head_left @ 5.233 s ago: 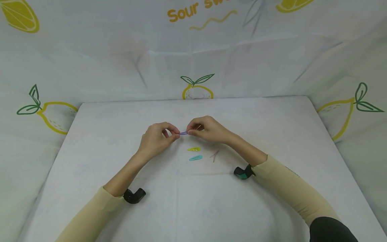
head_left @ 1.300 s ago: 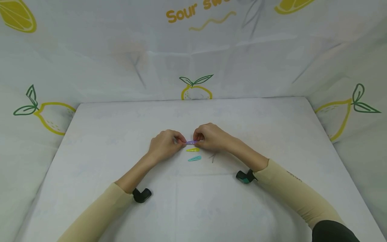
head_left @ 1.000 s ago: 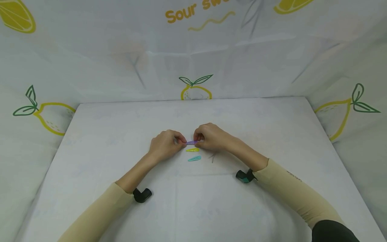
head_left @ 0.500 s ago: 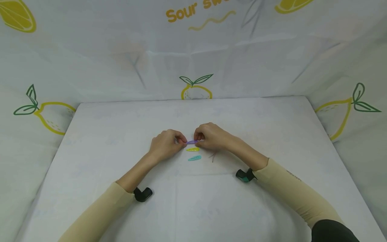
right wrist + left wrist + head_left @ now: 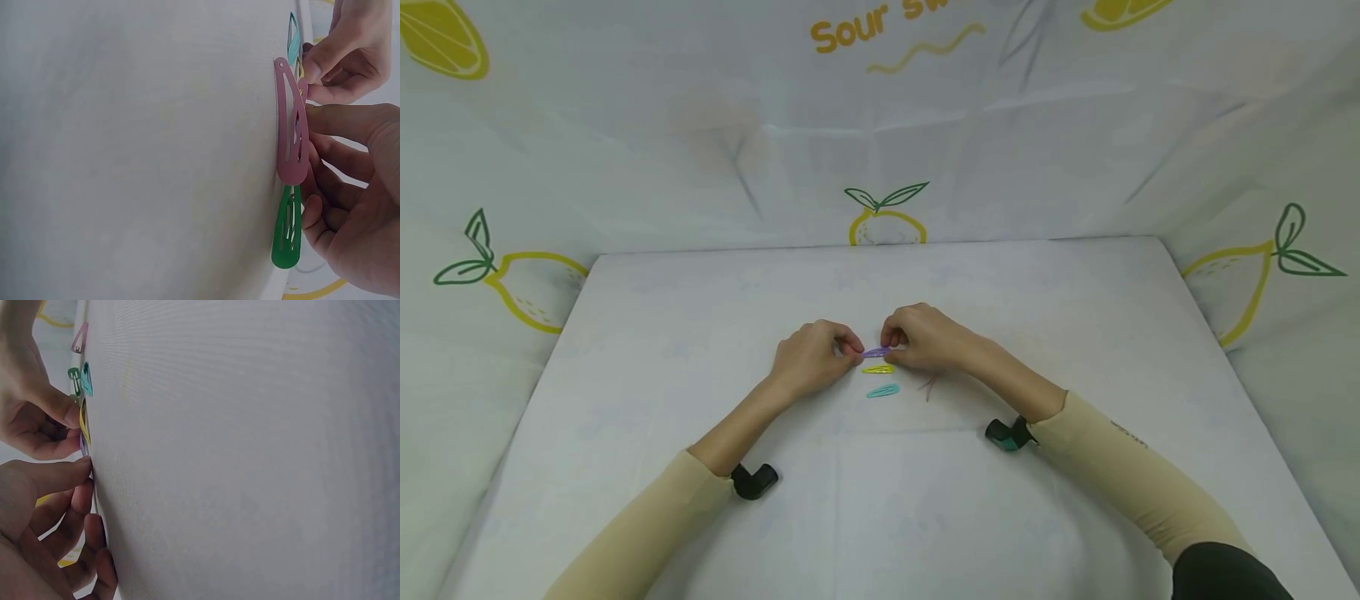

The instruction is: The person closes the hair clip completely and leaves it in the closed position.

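Note:
A purple snap hair clip lies lengthwise between my hands, low at the white tabletop. My left hand pinches its left end between thumb and finger, while my right hand pinches the other end. Just nearer to me is a yellow hair clip, and below that a teal hair clip. A pink hair clip, sprung apart, lies right of these. The right wrist view also reveals a green hair clip, which my right hand hides in the head view.
The white table has its far edge against a hanging white cloth printed with lemons. Cloth also hangs along both sides. A black wrist camera sits at my left cuff, another wrist camera at my right.
Compared with about five seconds ago, both hands have come lower and nearer to me, bringing the purple hair clip close behind the yellow one. Over the last second they stay almost still.

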Tool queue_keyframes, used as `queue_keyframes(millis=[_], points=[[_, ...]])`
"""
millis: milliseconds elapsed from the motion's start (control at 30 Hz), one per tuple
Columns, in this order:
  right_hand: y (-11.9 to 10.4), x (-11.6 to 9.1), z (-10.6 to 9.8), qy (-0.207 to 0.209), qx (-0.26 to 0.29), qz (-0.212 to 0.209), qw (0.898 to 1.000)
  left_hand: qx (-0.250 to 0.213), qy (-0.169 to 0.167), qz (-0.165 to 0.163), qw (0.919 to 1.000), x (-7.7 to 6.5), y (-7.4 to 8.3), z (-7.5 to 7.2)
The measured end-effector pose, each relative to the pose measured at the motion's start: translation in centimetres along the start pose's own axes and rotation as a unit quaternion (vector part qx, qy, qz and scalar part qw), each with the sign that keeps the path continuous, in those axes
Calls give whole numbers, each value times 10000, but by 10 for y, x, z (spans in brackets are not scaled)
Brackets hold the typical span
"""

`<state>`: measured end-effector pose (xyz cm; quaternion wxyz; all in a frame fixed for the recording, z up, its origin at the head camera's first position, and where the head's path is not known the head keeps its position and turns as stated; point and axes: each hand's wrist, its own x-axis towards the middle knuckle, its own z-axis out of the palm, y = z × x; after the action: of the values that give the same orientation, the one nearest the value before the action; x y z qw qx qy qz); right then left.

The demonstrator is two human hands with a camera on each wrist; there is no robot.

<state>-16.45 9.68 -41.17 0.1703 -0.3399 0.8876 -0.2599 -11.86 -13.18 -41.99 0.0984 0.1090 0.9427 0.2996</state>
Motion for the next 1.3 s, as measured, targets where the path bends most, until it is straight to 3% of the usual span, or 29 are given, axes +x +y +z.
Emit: queue_keyframes(millis=[900, 1300], points=[[-1, -8, -7, 364, 20, -153, 9992, -64, -22, -36, 10000, 1, 4, -2], [4, -15, -9, 612, 55, -170, 9980, -192, 132, 50, 9997, 0, 6, -3]])
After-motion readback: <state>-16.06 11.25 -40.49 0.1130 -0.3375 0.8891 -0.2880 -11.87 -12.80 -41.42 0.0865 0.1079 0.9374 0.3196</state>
